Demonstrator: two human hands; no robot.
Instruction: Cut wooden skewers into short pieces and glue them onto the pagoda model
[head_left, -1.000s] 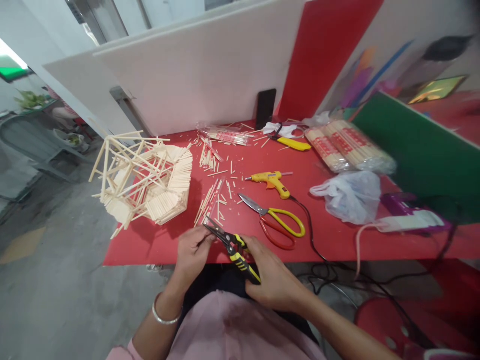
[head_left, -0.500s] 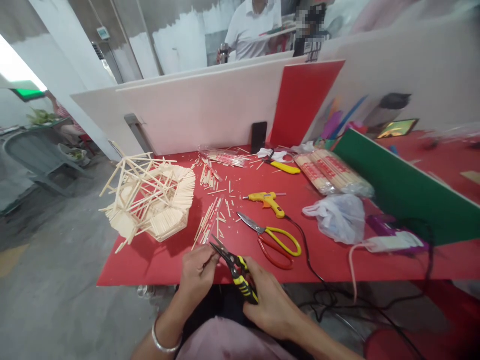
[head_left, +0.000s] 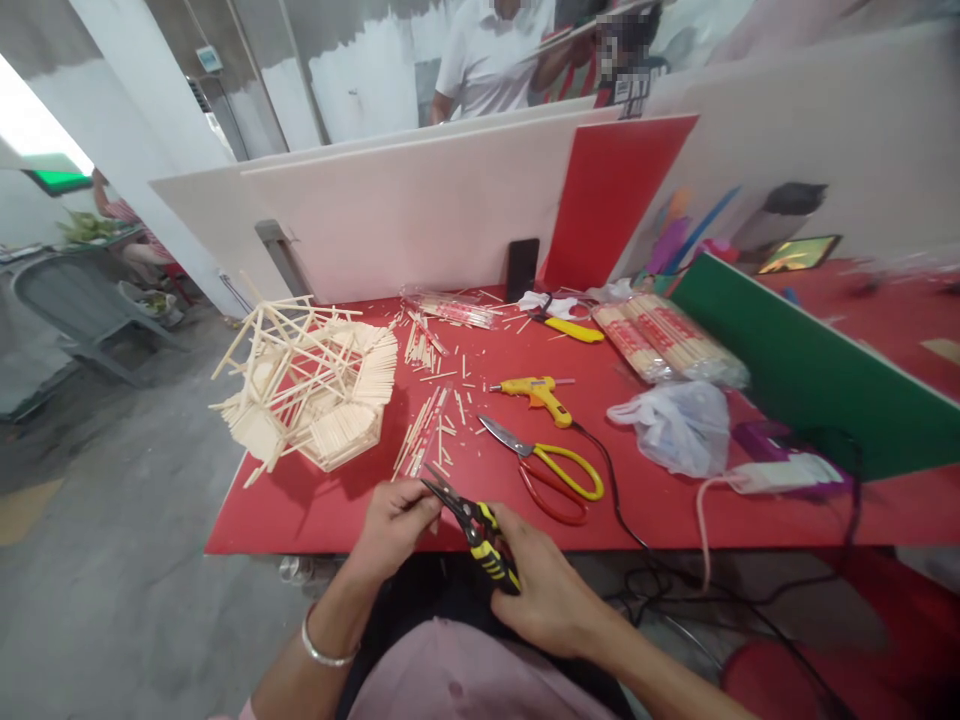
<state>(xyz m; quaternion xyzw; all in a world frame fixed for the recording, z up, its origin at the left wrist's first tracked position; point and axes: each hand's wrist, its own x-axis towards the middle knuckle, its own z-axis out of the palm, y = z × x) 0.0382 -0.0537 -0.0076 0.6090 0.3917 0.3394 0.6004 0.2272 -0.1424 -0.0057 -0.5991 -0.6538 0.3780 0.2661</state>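
Note:
My right hand [head_left: 546,585] is wrapped round the yellow-and-black handles of a pair of snips [head_left: 474,525], whose narrow blades point up and left. Close to the blade tips, my left hand [head_left: 396,525] is closed in a pinch; whatever lies between its fingers is too small to make out. Beyond my hands, loose wooden sticks [head_left: 424,430] and short cut pieces are strewn over the red tabletop [head_left: 300,520]. A lattice structure of pale wooden sticks [head_left: 349,435] stands on the left. Scissors [head_left: 541,468] with red and yellow handles lie just beyond my right hand.
A yellow glue gun [head_left: 536,392] lies mid-table, its black cord running off the front edge. On the right are packed sticks [head_left: 667,335], a plastic bag [head_left: 679,425], a power strip [head_left: 784,475] and a green board [head_left: 810,375]. A person [head_left: 491,60] stands behind the white panel [head_left: 405,210].
The camera view has shifted slightly. My left hand stays pinched beside the snips, whose blades look a little closer together. The person behind the panel has moved an arm.

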